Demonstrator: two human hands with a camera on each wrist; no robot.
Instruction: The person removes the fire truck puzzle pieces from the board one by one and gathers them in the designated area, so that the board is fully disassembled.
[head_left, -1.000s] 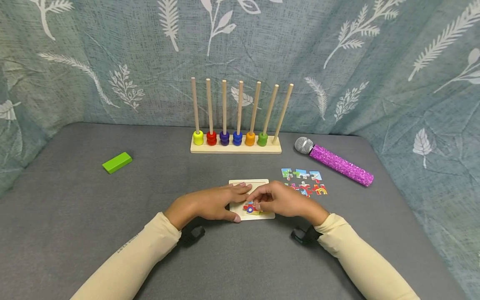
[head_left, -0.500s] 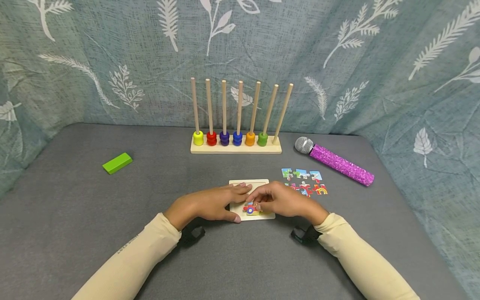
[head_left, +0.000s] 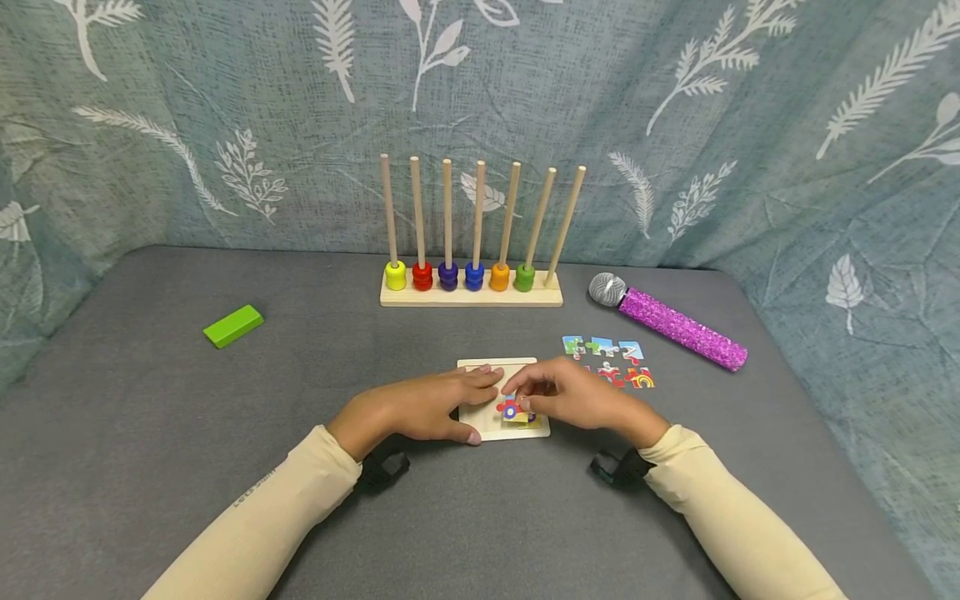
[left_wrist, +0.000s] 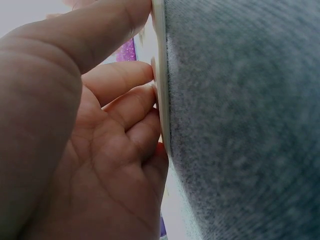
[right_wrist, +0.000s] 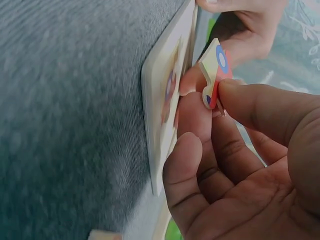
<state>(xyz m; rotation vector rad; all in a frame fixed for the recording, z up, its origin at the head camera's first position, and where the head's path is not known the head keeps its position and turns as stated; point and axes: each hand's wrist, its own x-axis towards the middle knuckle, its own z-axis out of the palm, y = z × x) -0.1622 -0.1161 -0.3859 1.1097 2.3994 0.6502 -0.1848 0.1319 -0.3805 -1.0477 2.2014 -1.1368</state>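
My right hand (head_left: 573, 393) pinches a jigsaw puzzle piece (right_wrist: 220, 67) between thumb and fingers. The piece is red, yellow and blue with a wheel-like circle. In the right wrist view it stands tilted, apart from the wooden puzzle tray (right_wrist: 150, 90). A picture shows on the tray's floor below it. Fairly straight fingers of my left hand (head_left: 435, 407) rest on the left side of the pale tray (head_left: 489, 429), the thumb at its near edge. In the left wrist view the fingertips (left_wrist: 145, 72) touch the tray rim (left_wrist: 161, 75).
Several loose puzzle pieces (head_left: 602, 347) lie right of the tray, partly behind my right hand. A purple glitter microphone (head_left: 678, 329) lies beyond them. At the back stands a wooden peg rack (head_left: 472, 298) with coloured beads. A green block (head_left: 233, 326) lies at left.
My right hand has shifted slightly right and away from me, lifting the puzzle piece off the tray with a tilt. My left hand stays in place.
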